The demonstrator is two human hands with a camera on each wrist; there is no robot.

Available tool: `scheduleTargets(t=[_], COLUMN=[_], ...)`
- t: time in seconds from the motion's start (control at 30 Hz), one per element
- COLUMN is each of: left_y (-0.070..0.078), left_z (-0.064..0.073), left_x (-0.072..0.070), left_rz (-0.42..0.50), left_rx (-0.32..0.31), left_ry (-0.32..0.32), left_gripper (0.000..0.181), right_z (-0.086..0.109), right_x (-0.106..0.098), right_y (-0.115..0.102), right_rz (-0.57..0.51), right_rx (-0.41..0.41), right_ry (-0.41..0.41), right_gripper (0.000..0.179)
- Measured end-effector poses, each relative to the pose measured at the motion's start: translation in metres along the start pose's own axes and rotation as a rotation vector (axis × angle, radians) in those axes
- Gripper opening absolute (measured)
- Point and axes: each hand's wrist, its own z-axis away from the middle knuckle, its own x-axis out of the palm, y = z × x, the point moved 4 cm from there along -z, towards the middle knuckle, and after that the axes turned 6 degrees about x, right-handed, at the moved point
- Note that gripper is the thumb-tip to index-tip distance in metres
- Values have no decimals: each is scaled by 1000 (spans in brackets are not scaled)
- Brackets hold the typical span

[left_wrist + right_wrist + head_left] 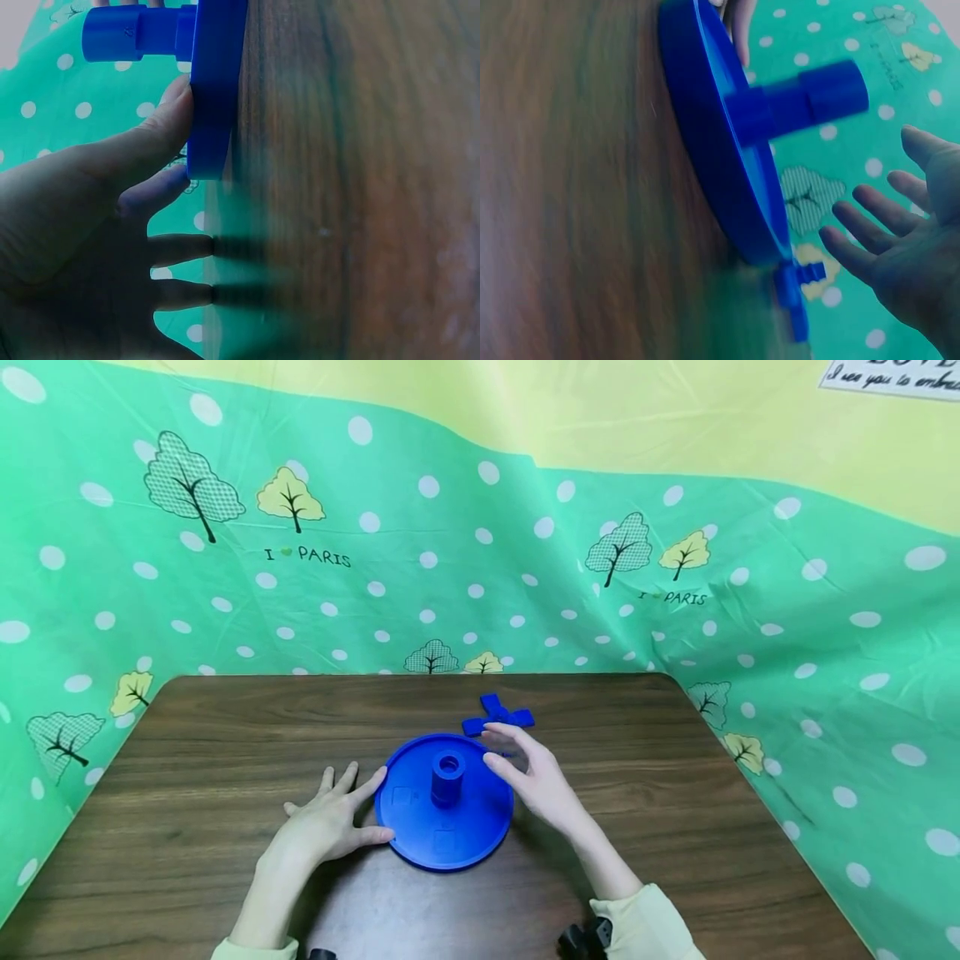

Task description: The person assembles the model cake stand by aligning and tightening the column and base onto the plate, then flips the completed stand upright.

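Disc (450,831) on tabletop (247,760); left hand (330,821) spread, touching its left edge; right hand (538,778) spread, hovering above its right edge.

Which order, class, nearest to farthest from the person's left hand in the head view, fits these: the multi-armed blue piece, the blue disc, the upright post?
1. Blue disc: its left edge is touched by the left hand.
2. Upright post: at the disc's middle.
3. Multi-armed blue piece: beyond the disc's far right edge.
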Motion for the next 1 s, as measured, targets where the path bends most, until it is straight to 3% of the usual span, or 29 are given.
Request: scheduleTargets(t=[0.17,0.57,1.0], left_y=[-1,-1,-3], left_z=[1,-4,-3], left_x=[-1,-3,-3], left_rz=[3,21,25], left_rx=[-7,-15,-15], left_ry=[-8,-51,-50], left_gripper=[95,94,94], right_z=[-10,-37,-72], right_x=[-21,-69,-82], right_y=[8,28,65], right_rz=[24,126,297], right_rx=[-11,46,107], right_ry=[22,49,2], right_gripper=[44,45,48])
